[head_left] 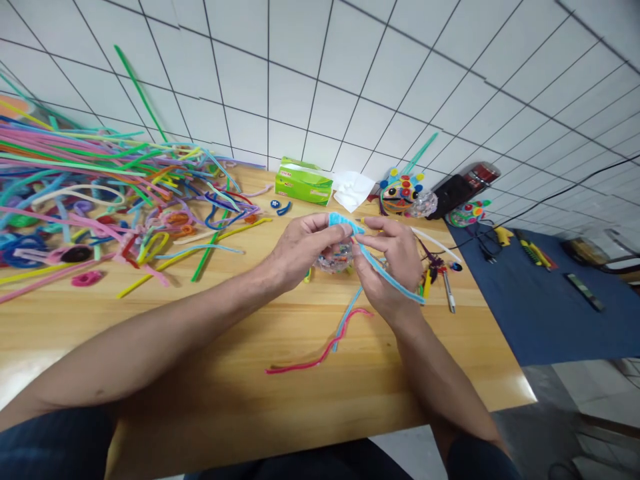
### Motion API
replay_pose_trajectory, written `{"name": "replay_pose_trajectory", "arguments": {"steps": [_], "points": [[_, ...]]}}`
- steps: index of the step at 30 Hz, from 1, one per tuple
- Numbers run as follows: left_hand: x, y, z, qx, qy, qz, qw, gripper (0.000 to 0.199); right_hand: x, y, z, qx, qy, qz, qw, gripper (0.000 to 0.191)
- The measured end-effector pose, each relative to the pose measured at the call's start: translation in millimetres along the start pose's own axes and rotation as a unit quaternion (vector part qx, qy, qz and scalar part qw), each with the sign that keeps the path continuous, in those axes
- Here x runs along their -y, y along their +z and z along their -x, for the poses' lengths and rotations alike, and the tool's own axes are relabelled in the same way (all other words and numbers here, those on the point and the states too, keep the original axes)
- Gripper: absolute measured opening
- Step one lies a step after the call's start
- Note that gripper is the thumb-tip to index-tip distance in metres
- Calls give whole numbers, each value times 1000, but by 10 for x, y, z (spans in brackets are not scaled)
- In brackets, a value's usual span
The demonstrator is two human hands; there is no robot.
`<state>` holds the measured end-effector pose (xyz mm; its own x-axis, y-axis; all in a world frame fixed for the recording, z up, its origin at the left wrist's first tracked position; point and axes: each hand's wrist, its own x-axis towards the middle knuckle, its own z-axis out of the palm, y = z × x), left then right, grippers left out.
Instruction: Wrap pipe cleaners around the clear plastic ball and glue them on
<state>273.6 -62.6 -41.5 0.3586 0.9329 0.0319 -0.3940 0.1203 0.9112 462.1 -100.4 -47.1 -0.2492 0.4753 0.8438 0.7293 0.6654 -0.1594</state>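
Observation:
Both hands meet above the middle of the wooden table (225,360). My left hand (310,243) pinches the folded, ridged end of a light blue pipe cleaner (387,277) between thumb and fingers. The fingertips of my right hand (393,257) close on the same piece, and its long tail runs down across that hand to the wrist. Beneath the hands shows part of a clear, beaded-looking object (334,260). Nearer the front lie a red pipe cleaner (305,365) and a thin blue one (347,317), crossing each other.
A large heap of coloured pipe cleaners (90,180) covers the left side. A green tissue pack (303,183) stands by the tiled wall. Decorated figures (400,193) and a dark bottle (467,187) are behind right; a pen (450,293) lies nearer, beside a blue mat (540,307).

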Motion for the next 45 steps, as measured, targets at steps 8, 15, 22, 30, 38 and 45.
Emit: {"name": "replay_pose_trajectory", "arguments": {"steps": [8,15,22,30,38,45], "points": [[-34,11,2,33,-57,87,994,21,-47,84,41,-33,-44,-5,998,39],[-15,-12,-11,58,-93,126,986,30,-109,96,49,-40,-60,46,996,37],[-35,-11,-14,39,-77,99,991,27,-135,127,63,-33,-57,29,997,38],[6,27,-7,-4,-30,87,996,27,-39,64,-10,-23,90,-116,989,14],[86,65,44,-8,-20,66,998,32,64,65,-83,38,346,-299,889,24],[135,92,50,9,-43,71,996,40,94,62,-111,49,369,-286,883,22]]}}
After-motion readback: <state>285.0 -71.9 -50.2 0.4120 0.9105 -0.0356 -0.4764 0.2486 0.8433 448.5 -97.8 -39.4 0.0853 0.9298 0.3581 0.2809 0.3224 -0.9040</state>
